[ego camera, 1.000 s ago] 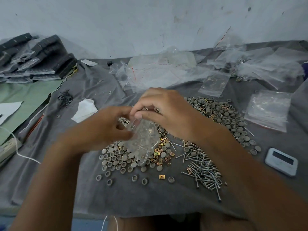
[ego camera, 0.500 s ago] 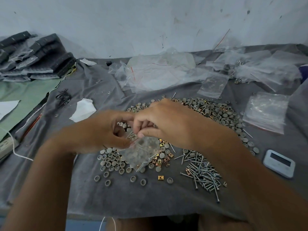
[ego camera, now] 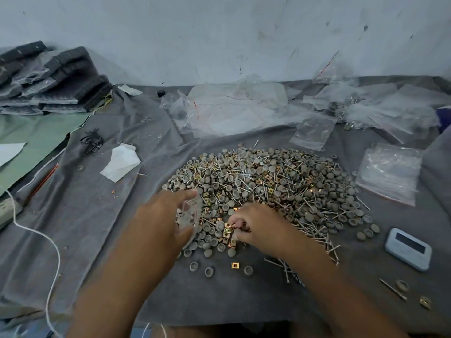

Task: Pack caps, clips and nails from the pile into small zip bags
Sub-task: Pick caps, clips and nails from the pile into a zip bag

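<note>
Head view: left hand point(ego camera: 161, 223) now down at pile's near-left edge, fingers curled round small clear zip bag point(ego camera: 189, 217) w/ caps inside. Right hand point(ego camera: 258, 228), off the bag since 0.5 s ago, pinches brass square clips point(ego camera: 228, 230) from grey-cap/nail pile point(ego camera: 268, 181) mid grey-cloth tabletop point(ego camera: 97, 215). Clips prob. go in next.

The light is soft and a bit dim, with a cool grey look. Shadows are faint, so you cannot tell where the light comes from. A few gold clips point(ego camera: 227, 231) in the middle catch small bright glints. The left hand point(ego camera: 161, 223) and the small bag point(ego camera: 189, 215) it holds look smeared. The arms at the bottom look stretched, and the far edges bend
</note>
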